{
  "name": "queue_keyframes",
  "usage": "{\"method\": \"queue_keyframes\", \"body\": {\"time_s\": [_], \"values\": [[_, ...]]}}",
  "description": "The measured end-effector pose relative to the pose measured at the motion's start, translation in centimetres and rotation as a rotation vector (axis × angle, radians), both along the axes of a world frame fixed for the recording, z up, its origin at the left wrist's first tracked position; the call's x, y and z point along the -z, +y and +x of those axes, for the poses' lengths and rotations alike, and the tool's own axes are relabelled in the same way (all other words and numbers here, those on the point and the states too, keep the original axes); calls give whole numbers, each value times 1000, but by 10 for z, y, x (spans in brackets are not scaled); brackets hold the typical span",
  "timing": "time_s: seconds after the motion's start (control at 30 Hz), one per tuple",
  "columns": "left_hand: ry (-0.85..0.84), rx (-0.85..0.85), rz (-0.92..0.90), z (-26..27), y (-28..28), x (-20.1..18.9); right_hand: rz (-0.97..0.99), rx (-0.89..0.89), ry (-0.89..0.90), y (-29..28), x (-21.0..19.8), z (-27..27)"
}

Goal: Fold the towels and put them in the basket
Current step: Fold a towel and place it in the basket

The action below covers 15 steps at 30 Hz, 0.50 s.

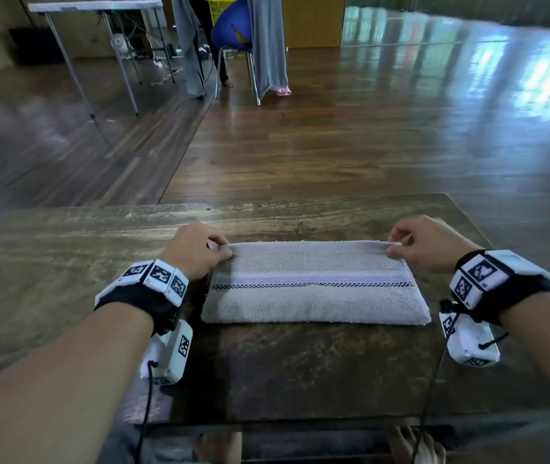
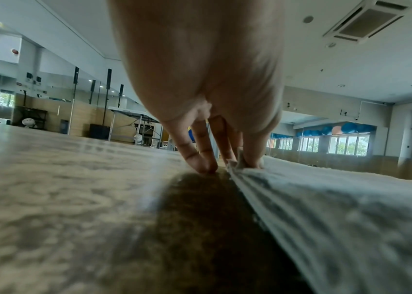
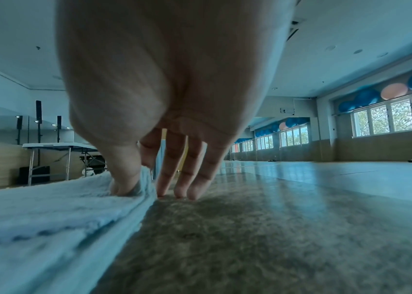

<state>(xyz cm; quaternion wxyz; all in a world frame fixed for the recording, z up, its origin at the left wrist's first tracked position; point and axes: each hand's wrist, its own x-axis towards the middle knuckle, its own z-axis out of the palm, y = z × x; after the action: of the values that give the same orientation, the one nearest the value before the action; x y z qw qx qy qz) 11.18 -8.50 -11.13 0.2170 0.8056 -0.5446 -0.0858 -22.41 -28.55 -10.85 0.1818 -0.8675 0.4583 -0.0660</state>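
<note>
A grey towel with a checked stripe lies folded into a long band on the dark wooden table. My left hand pinches its far left corner between thumb and fingers. In the left wrist view the towel is nipped at that corner by the left hand, with other fingertips on the table. My right hand pinches the far right corner. The right wrist view shows the right hand pressing the towel there. A yellow basket stands far off behind a blue chair.
Beyond the table's far edge is a wide wooden floor. A blue chair, a person's legs in grey cloth and a white folding table stand at the back. My bare feet show under the near edge.
</note>
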Motion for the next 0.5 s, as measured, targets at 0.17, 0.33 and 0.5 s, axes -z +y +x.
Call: {"method": "queue_keyframes", "body": {"time_s": [0.17, 0.33, 0.5], "values": [[34, 22, 16, 0, 6, -8, -23, 18, -70, 6, -7, -1], [56, 12, -143, -9, 10, -28, -52, 23, -80, 12, -23, -1], [-75, 5, -417, -21, 15, -62, -285, 75, -399, 26, -53, 2]]}}
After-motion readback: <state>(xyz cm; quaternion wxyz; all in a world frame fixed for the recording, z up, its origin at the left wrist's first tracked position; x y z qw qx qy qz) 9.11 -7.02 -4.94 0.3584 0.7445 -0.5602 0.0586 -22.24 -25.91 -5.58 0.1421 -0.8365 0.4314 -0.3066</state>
